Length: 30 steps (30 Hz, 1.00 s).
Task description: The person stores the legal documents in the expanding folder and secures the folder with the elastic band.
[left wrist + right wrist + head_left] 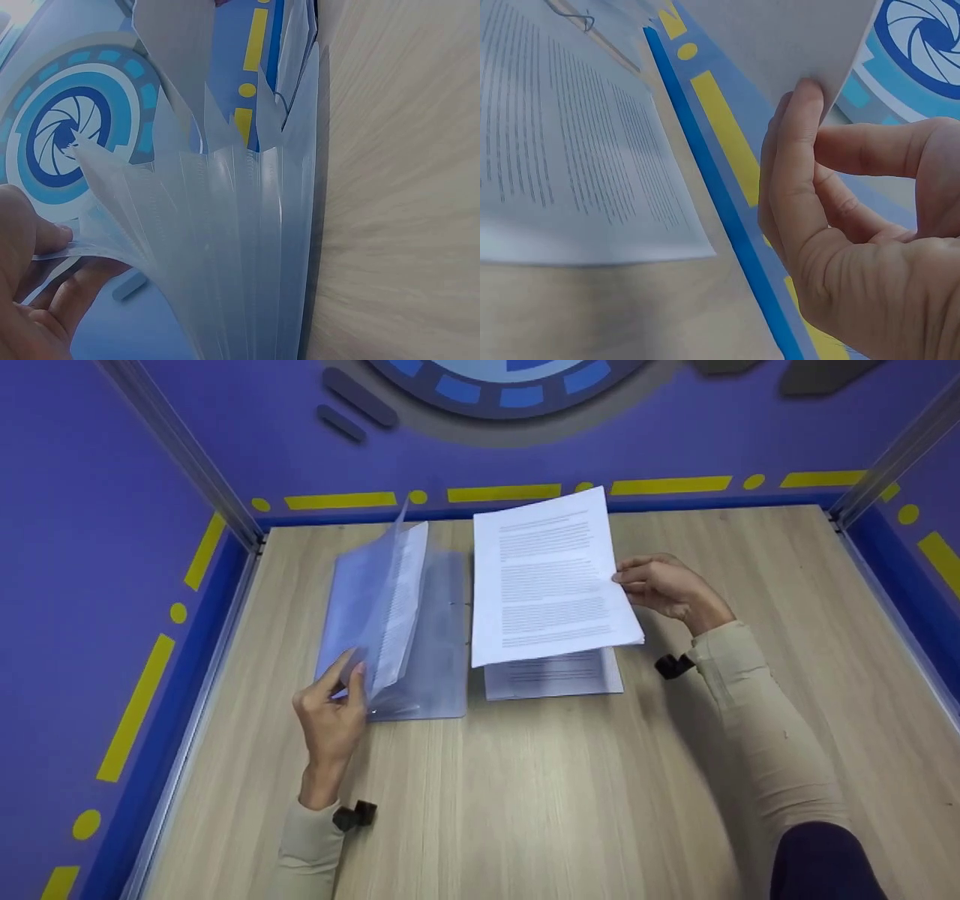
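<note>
A translucent plastic ring binder (442, 675) lies spread on the table, left of centre. My left hand (330, 716) pinches its raised clear leaves near the lower corner, thumb on one side and fingers on the other. In the left wrist view the clear plastic leaves (225, 225) fan apart. A white printed page (405, 600) stands tilted among them. My right hand (664, 585) pinches the right edge of printed sheets (551, 577), held up at a slant. Under these, another printed sheet (570, 187) lies flat, mostly covered in the head view.
Beneath everything is a wood-grain table (525, 795). Blue-purple panels (487, 457) with yellow marks border its back and sides. Small black devices (356, 815) are worn on both wrists. A metal ring (589, 21) shows at the binder's spine.
</note>
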Available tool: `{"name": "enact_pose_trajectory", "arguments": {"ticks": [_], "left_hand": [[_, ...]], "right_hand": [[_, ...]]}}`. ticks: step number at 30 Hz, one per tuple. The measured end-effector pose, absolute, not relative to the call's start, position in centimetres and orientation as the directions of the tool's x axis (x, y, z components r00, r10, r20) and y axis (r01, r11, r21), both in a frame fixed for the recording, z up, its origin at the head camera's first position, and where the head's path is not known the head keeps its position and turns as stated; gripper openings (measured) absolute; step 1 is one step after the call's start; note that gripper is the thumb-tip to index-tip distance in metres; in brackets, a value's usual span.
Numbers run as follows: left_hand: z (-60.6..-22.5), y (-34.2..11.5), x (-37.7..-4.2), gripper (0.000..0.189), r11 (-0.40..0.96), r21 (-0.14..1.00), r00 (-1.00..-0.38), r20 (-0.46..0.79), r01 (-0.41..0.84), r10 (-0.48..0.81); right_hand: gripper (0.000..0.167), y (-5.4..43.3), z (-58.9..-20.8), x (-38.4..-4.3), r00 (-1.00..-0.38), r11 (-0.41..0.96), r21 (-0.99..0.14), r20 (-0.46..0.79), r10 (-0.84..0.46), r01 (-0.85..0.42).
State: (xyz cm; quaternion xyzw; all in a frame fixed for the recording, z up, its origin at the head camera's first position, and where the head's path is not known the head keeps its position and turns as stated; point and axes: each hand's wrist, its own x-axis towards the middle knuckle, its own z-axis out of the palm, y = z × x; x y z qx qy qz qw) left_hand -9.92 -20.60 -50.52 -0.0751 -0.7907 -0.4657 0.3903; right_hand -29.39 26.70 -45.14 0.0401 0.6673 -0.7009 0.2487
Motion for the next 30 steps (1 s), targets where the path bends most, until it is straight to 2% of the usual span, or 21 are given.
{"name": "enact_pose_trajectory", "arguments": {"ticks": [16, 30], "left_hand": [[-50.6, -20.6, -10.1, 0.026, 0.558, 0.673, -0.67, 0.697, 0.486, -0.257], [-50.6, -20.5, -10.0, 0.026, 0.557, 0.669, -0.663, 0.703, 0.492, -0.258]], "right_hand": [[0.005, 23.1, -46.0, -29.4, -0.864, -0.11, -0.886, -0.401, -0.303, 0.45], [0.007, 20.0, -46.5, -29.4, -0.858, -0.045, -0.894, -0.413, -0.307, 0.446]]}}
